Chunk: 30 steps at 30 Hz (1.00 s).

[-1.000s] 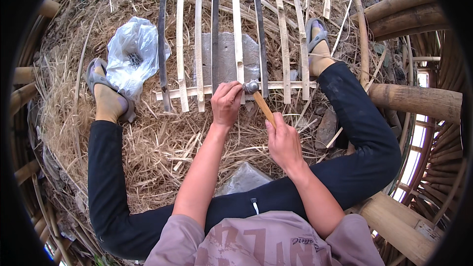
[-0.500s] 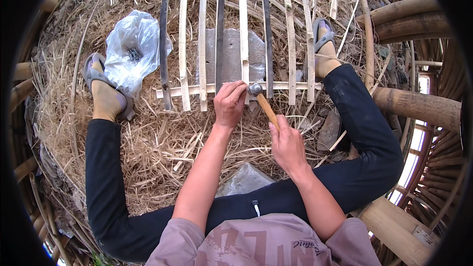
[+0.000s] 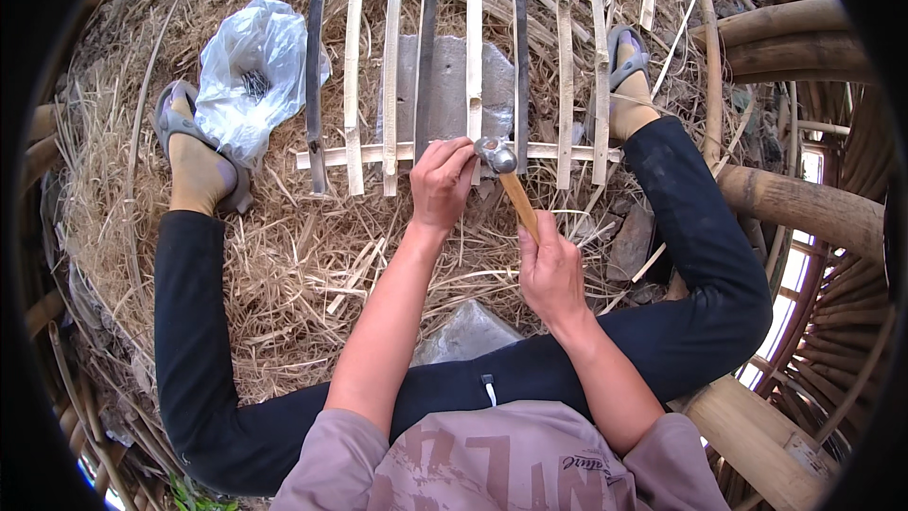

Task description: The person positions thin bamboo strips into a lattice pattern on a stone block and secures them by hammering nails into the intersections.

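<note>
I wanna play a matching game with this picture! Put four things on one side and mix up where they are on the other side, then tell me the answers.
Things:
1. Hammer
2. Plastic bag
3. Gray slab
4. Crosswise strip

Places:
A. Beneath the long strips
B. Crossing them near their lower ends
C. In the right hand
D. By the left foot

Right pairs: 1-C, 2-D, 3-A, 4-B
</note>
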Motion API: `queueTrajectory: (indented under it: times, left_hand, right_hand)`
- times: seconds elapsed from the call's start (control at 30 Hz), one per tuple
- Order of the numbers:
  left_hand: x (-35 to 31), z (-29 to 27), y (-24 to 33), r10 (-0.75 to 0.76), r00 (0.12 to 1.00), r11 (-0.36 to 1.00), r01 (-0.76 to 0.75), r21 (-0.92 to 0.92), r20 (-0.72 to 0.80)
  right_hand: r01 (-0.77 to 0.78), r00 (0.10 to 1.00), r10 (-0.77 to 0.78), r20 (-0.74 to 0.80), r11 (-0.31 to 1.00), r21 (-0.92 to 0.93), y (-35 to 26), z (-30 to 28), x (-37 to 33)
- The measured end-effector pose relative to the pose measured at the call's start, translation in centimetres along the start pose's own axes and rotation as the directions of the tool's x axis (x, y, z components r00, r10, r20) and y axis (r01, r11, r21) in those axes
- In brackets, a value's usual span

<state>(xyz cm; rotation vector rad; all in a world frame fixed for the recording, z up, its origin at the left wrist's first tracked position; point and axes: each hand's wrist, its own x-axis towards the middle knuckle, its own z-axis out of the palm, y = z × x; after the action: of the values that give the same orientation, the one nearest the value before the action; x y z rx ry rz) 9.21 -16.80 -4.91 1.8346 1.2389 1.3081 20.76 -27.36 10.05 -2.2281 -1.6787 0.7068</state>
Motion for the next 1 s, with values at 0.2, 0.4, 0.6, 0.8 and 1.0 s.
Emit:
queueTrajectory:
  times: [0.2,0.4,0.6,0.8,1.0]
  left_hand:
    - [-0.3,-0.1,-0.1,0.013,1.000,1.000,-0.013,-0.004,0.010]
    - [-0.2,0.1,0.1,0.000,1.000,1.000,0.000,-0.002,-0.004]
    - [-0.3,0.1,-0.1,-0.007,1.000,1.000,0.007,0.014,-0.012]
    - [-0.5,-0.1,0.0,-0.001,1.000,1.000,0.000,0.025,0.023]
    - [-0.4,0.1,0.0,-0.026,0.999,1.000,0.026,0.012,0.020]
  right_hand:
    - [-0.059,0.994,0.063,0.091,0.997,-0.040,1.3,0.8,0.1]
    - [-0.041,0.999,0.041,0.035,0.999,-0.007,1.0,0.7,0.0]
    - [-0.055,0.998,0.054,0.025,0.998,0.041,0.7,0.7,-0.1]
    - [-0.071,0.993,0.075,0.096,0.996,-0.050,1.4,1.0,-0.2]
    - [-0.033,0.998,0.034,0.062,0.999,-0.018,1.9,1.7,-0.3]
